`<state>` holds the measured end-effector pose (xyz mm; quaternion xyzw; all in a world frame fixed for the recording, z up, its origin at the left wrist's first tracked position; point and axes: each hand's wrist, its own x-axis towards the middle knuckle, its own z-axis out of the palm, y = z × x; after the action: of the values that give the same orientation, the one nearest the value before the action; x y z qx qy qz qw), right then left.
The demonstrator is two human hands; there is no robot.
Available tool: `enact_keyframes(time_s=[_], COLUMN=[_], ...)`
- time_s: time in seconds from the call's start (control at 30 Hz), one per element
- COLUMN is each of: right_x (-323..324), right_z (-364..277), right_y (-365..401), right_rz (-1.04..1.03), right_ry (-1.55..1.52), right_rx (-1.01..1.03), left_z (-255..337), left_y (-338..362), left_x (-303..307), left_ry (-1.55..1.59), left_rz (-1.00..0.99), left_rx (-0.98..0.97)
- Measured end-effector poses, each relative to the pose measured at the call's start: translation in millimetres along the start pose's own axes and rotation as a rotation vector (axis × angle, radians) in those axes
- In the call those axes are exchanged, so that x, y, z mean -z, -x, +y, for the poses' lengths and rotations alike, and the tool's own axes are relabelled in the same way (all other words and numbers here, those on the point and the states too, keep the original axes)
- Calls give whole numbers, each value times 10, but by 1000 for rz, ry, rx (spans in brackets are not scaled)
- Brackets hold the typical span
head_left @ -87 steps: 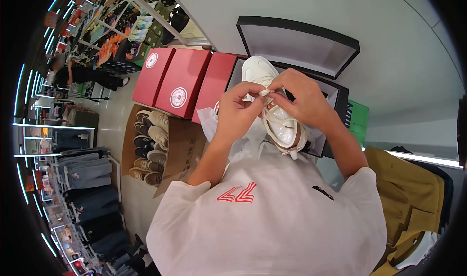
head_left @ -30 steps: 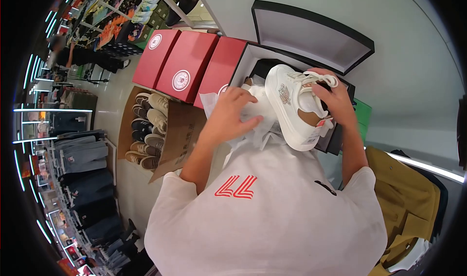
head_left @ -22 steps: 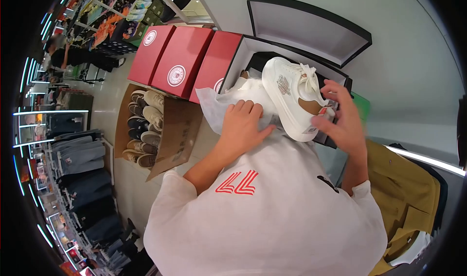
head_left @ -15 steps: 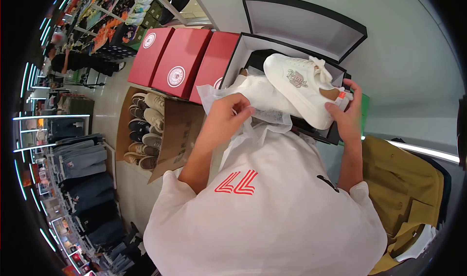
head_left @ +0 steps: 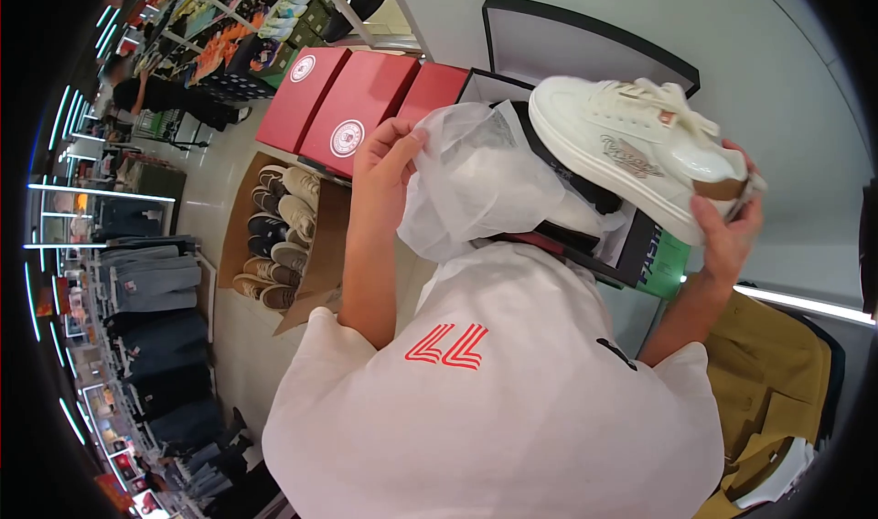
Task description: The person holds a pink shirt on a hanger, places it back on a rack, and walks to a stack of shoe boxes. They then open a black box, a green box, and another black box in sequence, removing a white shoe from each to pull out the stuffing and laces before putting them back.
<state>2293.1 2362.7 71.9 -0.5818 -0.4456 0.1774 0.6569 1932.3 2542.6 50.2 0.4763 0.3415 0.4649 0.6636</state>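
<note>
My right hand [head_left: 727, 213] grips a white sneaker [head_left: 631, 144] by its heel and lifts it above the right part of an open shoebox [head_left: 631, 254]. The sneaker's toe points to the upper left. A sheet of white tissue paper [head_left: 476, 190] is pinched by its upper left corner in my left hand [head_left: 391, 153]. The tissue spreads over the box's near left side. Beneath it, part of another white shoe [head_left: 576, 215] shows in the box. The box lid [head_left: 585, 48] stands raised at the back.
Several red shoeboxes [head_left: 370, 98] stand left of the open box. Below them, a cardboard carton [head_left: 315, 254] holds several shoes. A green box [head_left: 672, 267] sits under the right end. Mustard clothing [head_left: 768, 363] hangs at right, jeans [head_left: 165, 336] at left. A person [head_left: 174, 98] stands far off.
My right hand has raised the sneaker up and to the right. My left hand has moved left and up, pulling the tissue paper out over the box's edge.
</note>
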Motion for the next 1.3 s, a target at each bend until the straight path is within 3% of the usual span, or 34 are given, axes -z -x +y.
enact_keyframes(time_s=[0.03,0.1,0.2,0.27,0.33,0.4,0.53,0.6,0.67,0.7,0.83,0.93,1.0,1.1,1.2,1.3], right_x=[83,173,69,-33,-181,-261,-111,-139,-115,-149,-300,-269,-261,-329,-619,-837], right_z=[-42,-108,-131,-17,-3,114,114,110,112,107,55,158,158,169,129,191], right_y=[-60,-188,-318,-475,-580,-717,-873,-829,-802,-748,-639,-678,-680,-698,-651,-556], right_rz=[-14,-60,-93,-405,-436,-611,-584,-545,-589,-606,-597,-516,-467,-448,-663,-699], right_ry=[-60,-89,-184,-234,-252,-363,-511,-621,-443,-462,-223,-275,-291,-372,-292,-179], right_rx=[116,151,155,226,221,294,469,429,456,297,48,41,59,57,76,102], left_z=[35,148,258,316,326,312,350,342,361,378,384,350,317,320,256,291], left_y=[-38,-100,-161,-221,-294,-379,-471,-458,-392,-362,-329,-344,-359,-330,-305,-239], left_x=[-23,-125,-269,-365,-431,-470,-450,-375,-430,-468,-507,-444,-374,-381,-448,-540], left_ry=[2,-79,-260,-287,-315,-453,-511,-373,-366,-358,-365,-360,-575,-532,-523,-343], left_rz=[4,-114,-134,-189,-235,-279,-152,-188,-206,-222,-313,-378,-349,-337,-393,-420], left_rx=[-6,1,-72,-106,-141,-165,-103,-111,-131,-159,-140,-82,-134,-108,-170,-98])
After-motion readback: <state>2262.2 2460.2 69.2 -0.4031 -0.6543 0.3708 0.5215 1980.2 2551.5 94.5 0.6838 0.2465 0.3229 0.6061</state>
